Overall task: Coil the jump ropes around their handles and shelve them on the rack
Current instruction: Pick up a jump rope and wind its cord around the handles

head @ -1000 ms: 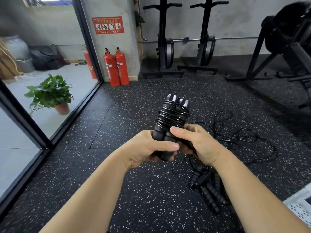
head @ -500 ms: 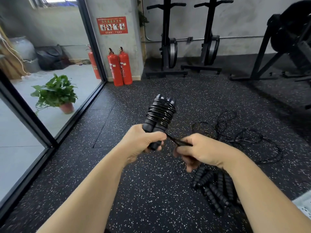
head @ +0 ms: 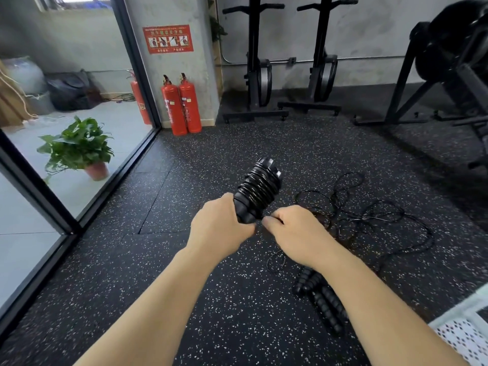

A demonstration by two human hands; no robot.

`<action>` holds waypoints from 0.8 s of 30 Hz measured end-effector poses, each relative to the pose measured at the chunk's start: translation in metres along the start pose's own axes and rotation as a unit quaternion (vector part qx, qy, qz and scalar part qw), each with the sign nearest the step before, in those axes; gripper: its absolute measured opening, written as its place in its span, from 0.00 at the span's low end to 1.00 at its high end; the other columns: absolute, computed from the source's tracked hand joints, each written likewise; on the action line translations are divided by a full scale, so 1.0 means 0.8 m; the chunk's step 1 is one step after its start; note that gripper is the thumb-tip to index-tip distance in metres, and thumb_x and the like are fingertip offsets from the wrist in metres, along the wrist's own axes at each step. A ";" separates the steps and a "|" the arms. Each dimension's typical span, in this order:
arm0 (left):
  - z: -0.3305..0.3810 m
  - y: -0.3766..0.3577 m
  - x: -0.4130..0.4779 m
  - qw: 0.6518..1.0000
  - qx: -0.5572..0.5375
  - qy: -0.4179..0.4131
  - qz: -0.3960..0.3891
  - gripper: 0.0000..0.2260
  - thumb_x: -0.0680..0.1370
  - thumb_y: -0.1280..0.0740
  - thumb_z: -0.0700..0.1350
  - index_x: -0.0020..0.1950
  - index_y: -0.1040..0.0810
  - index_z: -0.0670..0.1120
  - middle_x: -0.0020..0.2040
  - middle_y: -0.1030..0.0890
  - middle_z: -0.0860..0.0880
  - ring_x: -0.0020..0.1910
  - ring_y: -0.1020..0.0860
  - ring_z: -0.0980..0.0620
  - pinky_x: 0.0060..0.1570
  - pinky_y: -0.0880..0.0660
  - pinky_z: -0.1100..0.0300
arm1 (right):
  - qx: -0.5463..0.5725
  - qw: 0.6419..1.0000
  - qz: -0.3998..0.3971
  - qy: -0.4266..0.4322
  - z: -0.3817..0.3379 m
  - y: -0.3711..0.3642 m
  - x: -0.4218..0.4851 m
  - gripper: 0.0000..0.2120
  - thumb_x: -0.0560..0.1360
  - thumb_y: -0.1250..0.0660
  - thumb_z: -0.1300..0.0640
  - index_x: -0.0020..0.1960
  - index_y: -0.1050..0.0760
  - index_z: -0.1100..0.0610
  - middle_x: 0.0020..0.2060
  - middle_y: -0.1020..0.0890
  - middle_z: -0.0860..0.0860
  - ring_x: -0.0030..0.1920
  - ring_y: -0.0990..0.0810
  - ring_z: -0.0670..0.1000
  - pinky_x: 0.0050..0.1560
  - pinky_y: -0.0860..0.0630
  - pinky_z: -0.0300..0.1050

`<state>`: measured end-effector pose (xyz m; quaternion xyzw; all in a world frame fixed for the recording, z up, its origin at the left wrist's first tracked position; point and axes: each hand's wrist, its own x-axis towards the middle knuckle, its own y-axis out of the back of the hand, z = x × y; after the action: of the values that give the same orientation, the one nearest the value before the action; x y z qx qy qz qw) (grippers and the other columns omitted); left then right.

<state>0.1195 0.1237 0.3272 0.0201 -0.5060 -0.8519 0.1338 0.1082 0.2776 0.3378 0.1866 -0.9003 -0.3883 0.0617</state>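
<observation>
1. Head view, hands: the left hand (head: 219, 228) is gripping the lower ends of one coiled jump rope (head: 260, 190), with its fingers wrapping tight round the two handles. It is holding the bundle in the air above the middle of the speckled floor (head: 184, 273), tilting up and to the right.
2. Two handle caps are showing at the top of the bundle, and the black cord is winding round both handles in many close turns.
3. The right hand (head: 298, 233) is touching the bottom edge of the coil. Its thumb and fingertips are pressing together there, but I cannot tell whether a strand is lying between them.
4. Loose ropes (head: 369, 220) are lying tangled on the floor to the right of the hands; I cannot tell how many.
5. Their ribbed loose handles (head: 322, 299) are lying in a heap near the right forearm, partly hidden, so the count is unclear.
6. At the floor's far edge two fire extinguishers (head: 181, 107) are standing side by side, touching, against a pillar; a third extinguisher (head: 138, 101) is standing behind the glass.
7. One potted plant (head: 79, 146) is sitting beyond the glass at the left.
8. Two upright machines (head: 256, 62) are standing along the back wall.
</observation>
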 end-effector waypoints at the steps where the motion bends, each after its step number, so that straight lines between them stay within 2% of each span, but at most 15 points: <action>1: 0.004 -0.003 -0.002 0.999 0.041 -0.010 0.021 0.15 0.71 0.28 0.54 0.48 0.28 0.48 0.41 0.20 0.51 0.40 0.21 0.48 0.40 0.22 0.54 | 0.043 0.999 0.005 -0.017 -0.001 -0.001 0.002 0.18 0.79 0.41 0.53 0.34 0.32 0.61 0.27 0.30 0.51 0.28 0.36 0.50 0.33 0.38 0.47; 3: 0.013 -0.006 -0.006 0.993 0.101 -0.036 0.056 0.16 0.74 0.30 0.56 0.50 0.32 0.47 0.44 0.20 0.50 0.41 0.21 0.46 0.39 0.26 0.55 | 0.128 0.990 0.010 -0.052 -0.005 0.000 0.006 0.21 0.78 0.41 0.50 0.35 0.29 0.66 0.27 0.29 0.53 0.29 0.35 0.50 0.35 0.37 0.47; 5: 0.022 -0.007 -0.011 0.985 0.145 -0.059 0.078 0.17 0.77 0.33 0.58 0.54 0.33 0.48 0.46 0.20 0.50 0.43 0.21 0.45 0.37 0.32 0.56 | 0.187 0.979 0.011 -0.078 -0.008 0.001 0.006 0.23 0.77 0.41 0.43 0.35 0.26 0.62 0.28 0.28 0.53 0.30 0.33 0.50 0.37 0.36 0.47; 8: 0.030 -0.011 -0.019 0.974 0.193 -0.088 0.075 0.17 0.78 0.34 0.55 0.61 0.34 0.48 0.51 0.20 0.53 0.48 0.19 0.48 0.37 0.35 0.58 | 0.186 0.977 0.017 -0.106 -0.009 0.000 0.005 0.35 0.74 0.44 0.31 0.38 0.21 0.63 0.27 0.22 0.51 0.29 0.28 0.49 0.38 0.30 0.48; 10: 0.033 -0.014 -0.023 0.966 0.214 -0.119 0.077 0.21 0.77 0.34 0.51 0.66 0.37 0.48 0.53 0.20 0.53 0.51 0.21 0.49 0.38 0.36 0.58 | 0.186 0.975 0.028 -0.118 -0.005 -0.002 0.006 0.39 0.71 0.45 0.27 0.40 0.18 0.62 0.32 0.17 0.53 0.31 0.24 0.51 0.42 0.25 0.51; 12: 0.037 -0.020 -0.028 0.960 0.225 -0.152 0.076 0.29 0.77 0.33 0.50 0.73 0.42 0.46 0.58 0.23 0.53 0.58 0.25 0.50 0.43 0.35 0.58 | 0.211 0.966 0.051 -0.138 -0.001 -0.002 0.009 0.37 0.70 0.43 0.26 0.41 0.18 0.60 0.36 0.16 0.53 0.36 0.20 0.53 0.46 0.23 0.51; 14: 0.042 -0.025 -0.035 0.962 0.205 -0.169 0.056 0.40 0.76 0.32 0.49 0.79 0.52 0.43 0.67 0.28 0.52 0.66 0.31 0.49 0.55 0.32 0.57 | 0.238 0.957 0.073 -0.151 0.001 0.001 0.010 0.31 0.71 0.40 0.29 0.41 0.18 0.58 0.36 0.17 0.52 0.39 0.20 0.52 0.45 0.25 0.49; 16: 0.043 -0.025 -0.040 0.977 0.139 -0.165 0.011 0.43 0.75 0.32 0.48 0.81 0.56 0.45 0.72 0.33 0.51 0.70 0.33 0.49 0.64 0.32 0.54 | 0.252 0.954 0.075 -0.144 0.003 0.005 0.011 0.27 0.72 0.37 0.33 0.39 0.19 0.58 0.33 0.18 0.50 0.34 0.22 0.51 0.39 0.27 0.46; 18: 0.039 -0.018 -0.035 0.989 -0.029 -0.135 -0.044 0.38 0.73 0.32 0.47 0.79 0.47 0.52 0.69 0.29 0.54 0.65 0.28 0.51 0.62 0.28 0.52 | 0.261 0.953 0.064 -0.139 0.004 0.011 0.012 0.23 0.73 0.37 0.37 0.36 0.21 0.57 0.27 0.22 0.49 0.28 0.26 0.50 0.32 0.31 0.42; 19: 0.035 -0.013 -0.031 0.981 -0.148 -0.100 -0.072 0.34 0.71 0.30 0.47 0.75 0.39 0.55 0.64 0.25 0.55 0.59 0.25 0.53 0.58 0.25 0.53 | 0.274 0.950 0.054 -0.138 0.005 0.014 0.012 0.21 0.74 0.37 0.39 0.36 0.23 0.56 0.26 0.23 0.49 0.27 0.28 0.49 0.29 0.33 0.40; 21: 0.027 -0.001 -0.025 0.928 -0.338 -0.025 -0.156 0.30 0.64 0.26 0.50 0.66 0.29 0.53 0.56 0.19 0.51 0.50 0.21 0.53 0.49 0.23 0.56 | 0.298 0.946 0.017 -0.124 0.003 0.022 0.009 0.20 0.75 0.39 0.41 0.37 0.24 0.56 0.26 0.25 0.51 0.25 0.30 0.48 0.26 0.36 0.37; 22: 0.024 0.004 -0.023 0.898 -0.389 -0.012 -0.206 0.30 0.62 0.25 0.52 0.63 0.27 0.51 0.55 0.17 0.48 0.51 0.19 0.51 0.48 0.23 0.56 | 0.298 0.949 -0.004 -0.107 0.002 0.026 0.007 0.20 0.76 0.41 0.41 0.36 0.24 0.56 0.26 0.25 0.51 0.24 0.32 0.48 0.25 0.38 0.36; 24: 0.021 0.012 -0.023 0.857 -0.439 -0.015 -0.269 0.28 0.66 0.24 0.52 0.63 0.26 0.47 0.57 0.16 0.43 0.54 0.18 0.46 0.46 0.23 0.56 | 0.279 0.956 -0.040 -0.074 0.002 0.032 0.004 0.21 0.76 0.42 0.42 0.34 0.24 0.55 0.25 0.25 0.50 0.23 0.33 0.46 0.24 0.38 0.35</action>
<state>0.1362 0.1387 0.3419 0.0813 -0.0559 -0.9886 -0.1134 0.0973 0.2933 0.3547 0.2033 -0.9666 -0.1363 -0.0756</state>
